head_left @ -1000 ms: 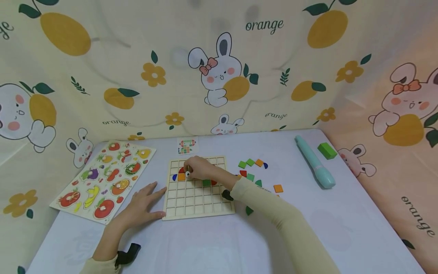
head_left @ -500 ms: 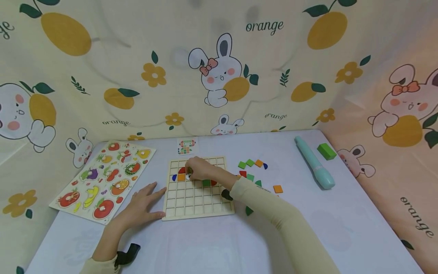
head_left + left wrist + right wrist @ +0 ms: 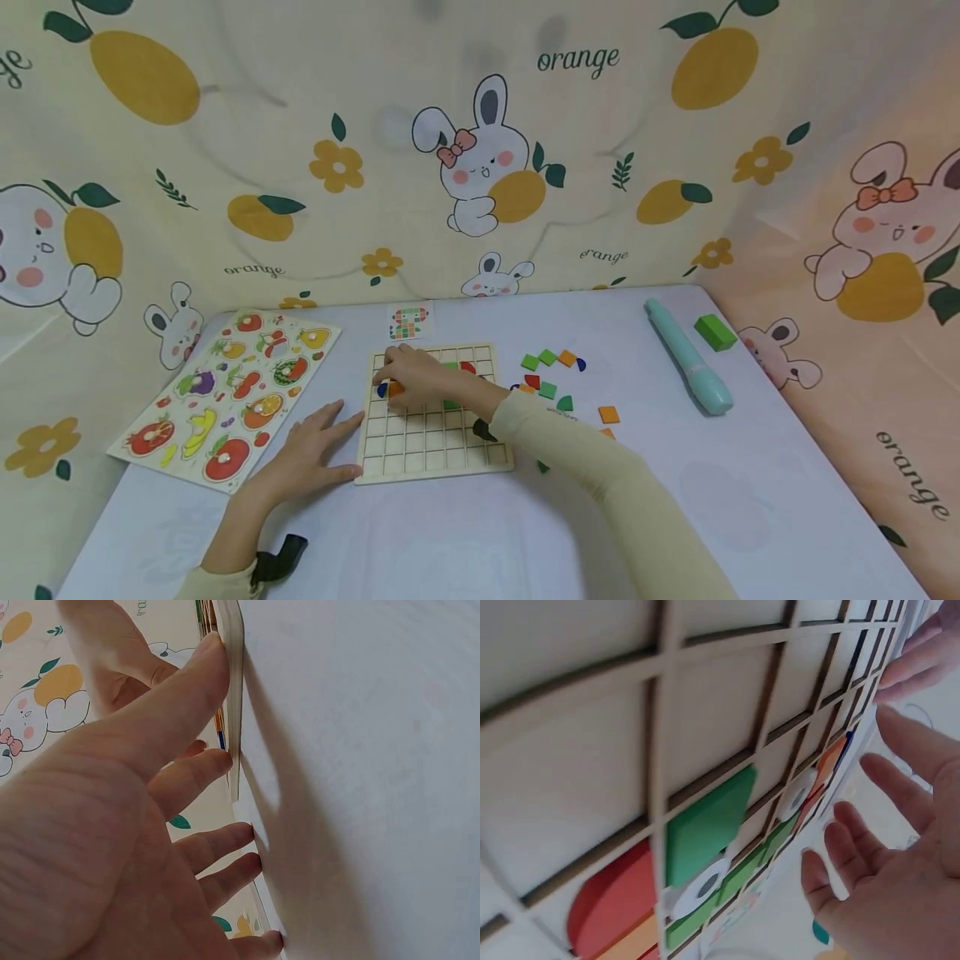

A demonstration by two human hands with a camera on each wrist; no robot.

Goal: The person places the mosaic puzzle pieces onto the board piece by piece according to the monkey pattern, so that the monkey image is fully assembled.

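A wooden grid board lies flat in the middle of the table. My left hand rests at its left edge, fingers spread, with thumb and forefinger touching the rim in the left wrist view. Above the upper-left squares is my right hand; in the right wrist view its fingers are loosely extended and hold nothing. Pieces sit in the grid there: a green square, a red rounded piece, an orange square and two white round eye pieces, one near the fingers. The hand partly covers them in the head view.
Loose coloured pieces, including an orange square and a green one, lie right of the board. Behind it is a small pattern card. A fruit puzzle board lies left; a teal pen-like device and green block lie right.
My right hand has let go of the white round eye piece, shifted slightly left and straightened its fingers. My left hand has stayed at the board's edge.
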